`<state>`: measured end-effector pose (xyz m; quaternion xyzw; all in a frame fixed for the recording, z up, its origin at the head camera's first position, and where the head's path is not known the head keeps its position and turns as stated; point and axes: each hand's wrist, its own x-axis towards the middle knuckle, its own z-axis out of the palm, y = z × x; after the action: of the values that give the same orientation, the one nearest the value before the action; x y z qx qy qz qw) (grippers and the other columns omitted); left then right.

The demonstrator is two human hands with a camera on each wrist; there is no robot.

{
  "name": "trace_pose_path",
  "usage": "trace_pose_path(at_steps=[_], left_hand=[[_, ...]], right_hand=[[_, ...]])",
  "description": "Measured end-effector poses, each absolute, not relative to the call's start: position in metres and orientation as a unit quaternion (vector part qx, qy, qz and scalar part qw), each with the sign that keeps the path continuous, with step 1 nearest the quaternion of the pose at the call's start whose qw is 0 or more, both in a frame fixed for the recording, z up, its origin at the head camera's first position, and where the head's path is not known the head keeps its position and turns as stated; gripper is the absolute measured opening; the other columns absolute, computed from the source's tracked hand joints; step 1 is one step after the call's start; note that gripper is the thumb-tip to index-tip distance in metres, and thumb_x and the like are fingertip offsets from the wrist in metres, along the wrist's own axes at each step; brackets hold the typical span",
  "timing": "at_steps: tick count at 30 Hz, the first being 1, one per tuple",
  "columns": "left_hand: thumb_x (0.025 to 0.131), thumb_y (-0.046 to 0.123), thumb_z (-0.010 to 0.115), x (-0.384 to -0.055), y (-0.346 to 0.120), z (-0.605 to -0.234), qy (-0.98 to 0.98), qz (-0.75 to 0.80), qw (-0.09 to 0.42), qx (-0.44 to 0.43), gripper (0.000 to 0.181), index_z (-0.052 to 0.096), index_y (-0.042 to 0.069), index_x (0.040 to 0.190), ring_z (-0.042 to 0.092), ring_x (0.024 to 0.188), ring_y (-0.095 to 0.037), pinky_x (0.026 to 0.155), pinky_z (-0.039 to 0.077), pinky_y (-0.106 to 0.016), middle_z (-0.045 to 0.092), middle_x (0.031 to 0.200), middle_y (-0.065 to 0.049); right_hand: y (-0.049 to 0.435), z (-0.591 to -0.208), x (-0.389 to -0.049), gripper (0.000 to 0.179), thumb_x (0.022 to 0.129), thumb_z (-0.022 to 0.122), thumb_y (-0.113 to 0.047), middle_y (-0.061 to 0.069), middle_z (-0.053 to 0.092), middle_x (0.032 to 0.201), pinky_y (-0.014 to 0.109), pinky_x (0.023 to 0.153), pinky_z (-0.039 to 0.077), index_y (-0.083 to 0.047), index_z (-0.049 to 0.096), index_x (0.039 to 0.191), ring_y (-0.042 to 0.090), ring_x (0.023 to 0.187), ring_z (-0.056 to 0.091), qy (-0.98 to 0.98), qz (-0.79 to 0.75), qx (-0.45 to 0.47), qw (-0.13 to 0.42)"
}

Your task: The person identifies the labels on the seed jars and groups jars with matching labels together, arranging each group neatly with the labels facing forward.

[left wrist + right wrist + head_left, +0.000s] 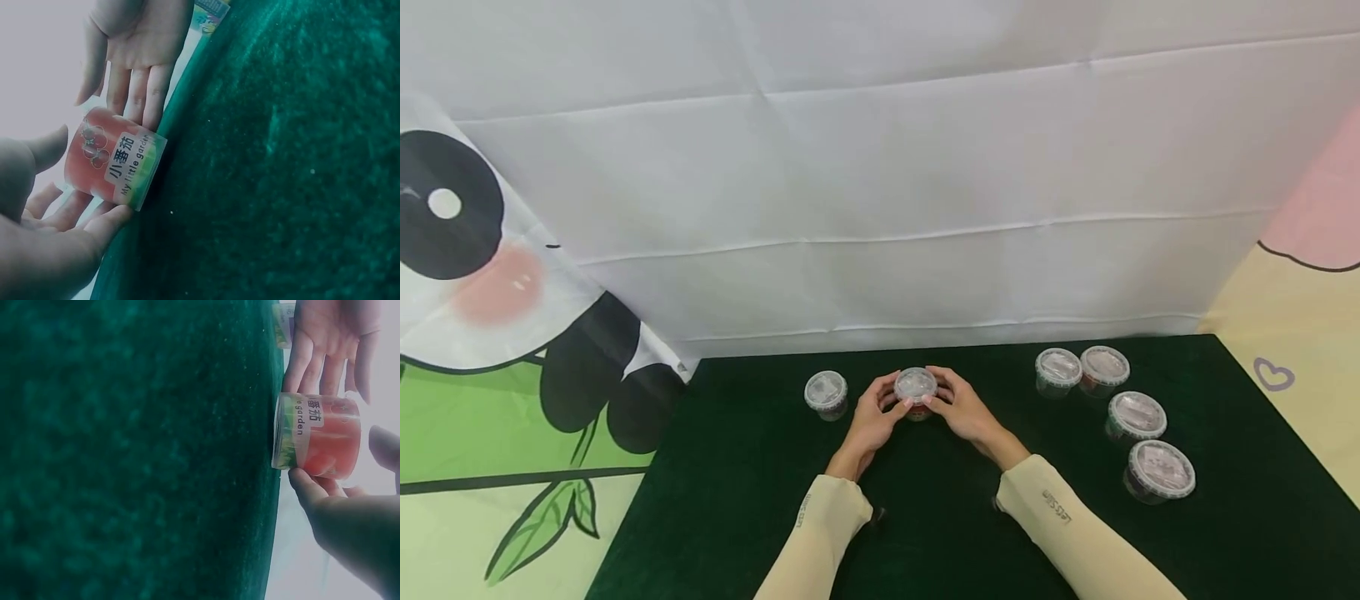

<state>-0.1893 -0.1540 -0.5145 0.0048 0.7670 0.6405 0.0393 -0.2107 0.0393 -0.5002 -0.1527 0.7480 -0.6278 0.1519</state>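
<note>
A small round plastic tub (916,383) with a clear lid stands at the back middle of the dark green cloth. Its red label, seen in the left wrist view, has tomato drawings and the words "My little garden". My left hand (872,419) holds the tub from the left, and my right hand (967,410) holds it from the right. Both thumbs lie near the lid's front edge, while the other fingers reach along the sides and partly behind. Left of my left hand stands another lidded tub (826,393), apart from it.
At the right stand several more lidded tubs: two at the back, a left one (1058,371) and a right one (1105,371), then one (1137,417) and another (1160,471) nearer. A white cloth backdrop (880,283) rises behind the table (737,500).
</note>
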Motion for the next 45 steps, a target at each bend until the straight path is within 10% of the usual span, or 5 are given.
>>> trace_pose_path(at_steps=[45], left_hand=[[0.1,0.007,0.073,-0.147,-0.14,-0.484,0.794,0.605,-0.048,0.034,0.065,0.043,0.007,0.158,0.033,0.156,-0.037,0.126,0.032,-0.052,0.039,0.167,-0.016]], right_hand=[[0.082,-0.481,-0.178,0.054,0.108,0.054,0.0,0.027,0.036,0.164,0.055,0.124,0.034,0.003,0.034,0.159,0.044,0.152,0.037,0.74,-0.647,-0.15,0.109]])
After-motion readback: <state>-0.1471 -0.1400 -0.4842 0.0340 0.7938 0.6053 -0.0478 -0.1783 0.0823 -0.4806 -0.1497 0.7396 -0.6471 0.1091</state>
